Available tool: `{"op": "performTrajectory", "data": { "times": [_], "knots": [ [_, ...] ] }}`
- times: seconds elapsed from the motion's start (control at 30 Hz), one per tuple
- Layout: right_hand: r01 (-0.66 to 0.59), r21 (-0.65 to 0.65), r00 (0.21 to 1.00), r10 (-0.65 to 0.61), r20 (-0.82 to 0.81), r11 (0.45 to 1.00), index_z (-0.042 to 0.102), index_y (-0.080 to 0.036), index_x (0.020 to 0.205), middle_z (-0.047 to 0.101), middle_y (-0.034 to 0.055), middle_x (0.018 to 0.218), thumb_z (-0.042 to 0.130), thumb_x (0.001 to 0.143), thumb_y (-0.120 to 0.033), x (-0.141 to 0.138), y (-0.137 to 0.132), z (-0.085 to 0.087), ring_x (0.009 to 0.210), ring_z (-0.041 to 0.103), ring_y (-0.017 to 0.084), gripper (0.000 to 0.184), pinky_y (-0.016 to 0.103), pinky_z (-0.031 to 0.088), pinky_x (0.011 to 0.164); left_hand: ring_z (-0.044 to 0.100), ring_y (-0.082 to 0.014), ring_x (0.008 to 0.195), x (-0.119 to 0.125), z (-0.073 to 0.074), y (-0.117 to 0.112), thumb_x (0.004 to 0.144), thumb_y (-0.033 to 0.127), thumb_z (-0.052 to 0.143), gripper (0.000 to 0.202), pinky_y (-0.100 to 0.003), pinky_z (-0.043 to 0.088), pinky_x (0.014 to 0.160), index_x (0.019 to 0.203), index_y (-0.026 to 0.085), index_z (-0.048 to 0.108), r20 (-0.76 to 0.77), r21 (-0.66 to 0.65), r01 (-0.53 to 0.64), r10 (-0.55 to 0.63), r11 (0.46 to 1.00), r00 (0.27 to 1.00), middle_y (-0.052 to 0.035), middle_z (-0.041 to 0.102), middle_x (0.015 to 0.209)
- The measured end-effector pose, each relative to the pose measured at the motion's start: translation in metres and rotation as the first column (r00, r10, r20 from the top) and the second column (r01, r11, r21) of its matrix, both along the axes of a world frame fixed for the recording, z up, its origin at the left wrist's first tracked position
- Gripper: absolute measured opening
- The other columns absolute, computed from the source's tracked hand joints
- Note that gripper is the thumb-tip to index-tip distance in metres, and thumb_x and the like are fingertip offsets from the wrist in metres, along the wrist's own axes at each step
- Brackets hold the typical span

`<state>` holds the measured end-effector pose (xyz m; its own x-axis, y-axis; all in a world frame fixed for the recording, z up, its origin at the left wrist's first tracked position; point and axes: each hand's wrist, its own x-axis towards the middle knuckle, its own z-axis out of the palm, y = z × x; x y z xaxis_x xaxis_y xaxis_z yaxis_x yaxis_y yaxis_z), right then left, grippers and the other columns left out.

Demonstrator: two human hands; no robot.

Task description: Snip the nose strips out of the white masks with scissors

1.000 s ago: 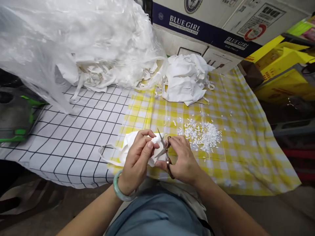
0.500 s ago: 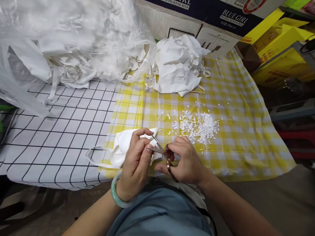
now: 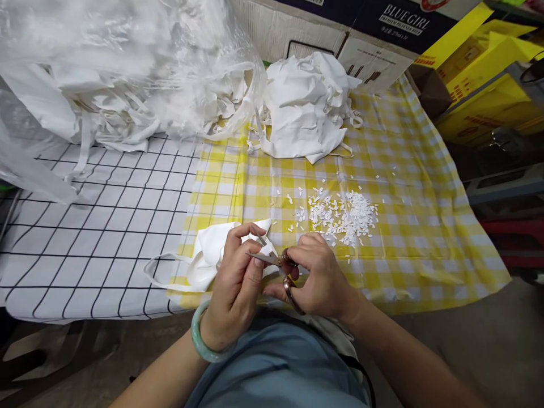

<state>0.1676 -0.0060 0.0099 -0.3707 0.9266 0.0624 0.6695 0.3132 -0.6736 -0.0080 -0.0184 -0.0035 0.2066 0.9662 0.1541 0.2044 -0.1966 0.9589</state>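
Note:
My right hand [image 3: 325, 277] is closed around the handles of a pair of bronze-handled scissors [image 3: 289, 289]. The slightly parted blades point left, reaching my left fingertips. Pinched in my left hand [image 3: 233, 286] is a small white bit at the edge of a white fabric piece [image 3: 210, 241]; the blades lie about that bit. Most of the fabric rests on the table behind my left hand, with a looped strap [image 3: 155, 275] trailing left. My fingers hide part of the pinched edge.
Small white clippings [image 3: 357, 218] lie heaped on the yellow checked tablecloth [image 3: 416, 226]. Farther back sit a pile of white fabric pieces [image 3: 301, 107] and a clear plastic bag [image 3: 170, 68] full of more. Cardboard boxes [image 3: 403, 25] stand behind, with yellow boxes [image 3: 497, 107] at right.
The scissors have shifted slightly left, with the blades deeper between my left fingertips and a little closer together. The whole view has moved slightly.

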Motion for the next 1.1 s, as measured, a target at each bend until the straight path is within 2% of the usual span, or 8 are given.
{"op": "performTrajectory", "data": {
  "times": [0.2,0.33,0.57,0.67,0.8,0.97,1.1],
  "knots": [
    [0.008,0.006,1.0,-0.008,-0.023,1.0,0.047,-0.021,0.056,0.053,-0.0031,0.052,0.076,0.07,-0.055,-0.001,-0.003,-0.003,0.057,0.044,0.014,0.047,0.033,0.031,0.07,0.045,-0.0255,0.12,0.0,0.001,-0.001,0.102,0.023,0.036,0.024,-0.038,0.043,0.095,0.089,0.02,0.056,-0.004,0.004,0.003,-0.003,1.0,1.0,-0.0113,0.048,0.114],
    [0.006,-0.013,0.999,-0.006,-0.046,1.0,0.046,-0.02,0.056,0.051,-0.0039,0.051,0.075,0.071,-0.056,-0.001,-0.004,-0.004,0.057,0.043,0.013,0.049,0.032,0.031,0.07,0.043,-0.0245,0.121,0.001,0.001,-0.001,0.102,0.019,0.036,0.024,-0.037,0.041,0.096,0.089,0.021,0.056,0.004,0.01,0.018,-0.018,1.0,1.0,-0.0091,0.049,0.106],
    [0.032,-0.021,0.999,-0.032,-0.027,0.999,0.045,-0.021,0.054,0.052,-0.0035,0.051,0.076,0.071,-0.057,0.002,-0.005,-0.004,0.056,0.043,0.013,0.051,0.032,0.031,0.069,0.045,-0.0268,0.12,0.003,-0.002,-0.002,0.102,0.021,0.037,0.023,-0.037,0.046,0.088,0.09,0.021,0.057,0.002,0.006,0.015,-0.015,1.0,1.0,-0.0099,0.052,0.107],
    [0.05,-0.03,0.998,-0.052,-0.044,0.998,0.046,-0.021,0.054,0.052,-0.0036,0.049,0.077,0.072,-0.056,0.006,-0.006,-0.005,0.055,0.044,0.013,0.05,0.032,0.033,0.069,0.047,-0.0261,0.119,0.007,-0.002,-0.001,0.102,0.019,0.036,0.022,-0.039,0.045,0.091,0.093,0.022,0.057,0.01,0.001,0.04,-0.04,0.999,0.999,-0.0092,0.052,0.108],
    [0.105,-0.006,0.993,-0.106,-0.046,0.994,0.047,-0.021,0.052,0.053,-0.0026,0.05,0.075,0.076,-0.056,0.018,-0.009,-0.007,0.055,0.045,0.013,0.051,0.031,0.033,0.067,0.045,-0.0232,0.119,0.022,0.001,0.007,0.102,0.016,0.035,0.023,-0.038,0.04,0.1,0.092,0.02,0.055,-0.015,0.034,0.08,-0.079,0.996,0.997,-0.0097,0.05,0.114],
    [0.254,0.044,0.966,-0.255,0.031,0.966,0.046,-0.019,0.049,0.047,-0.0027,0.049,0.071,0.079,-0.059,0.042,-0.02,-0.017,0.052,0.04,0.011,0.056,0.03,0.032,0.062,0.045,-0.0223,0.118,0.048,0.001,0.022,0.102,0.016,0.036,0.024,-0.036,0.041,0.099,0.088,0.019,0.056,-0.015,0.026,0.206,-0.206,0.978,0.979,-0.0104,0.051,0.108],
    [0.356,-0.027,0.934,-0.354,0.043,0.934,0.042,-0.018,0.046,0.043,-0.0032,0.047,0.07,0.08,-0.06,0.059,-0.031,-0.031,0.05,0.038,0.01,0.06,0.029,0.03,0.058,0.046,-0.0233,0.117,0.067,-0.005,0.03,0.102,0.022,0.038,0.026,-0.036,0.041,0.098,0.084,0.02,0.057,0.036,-0.018,0.283,-0.282,0.959,0.959,-0.0084,0.055,0.095]
  ]
}}
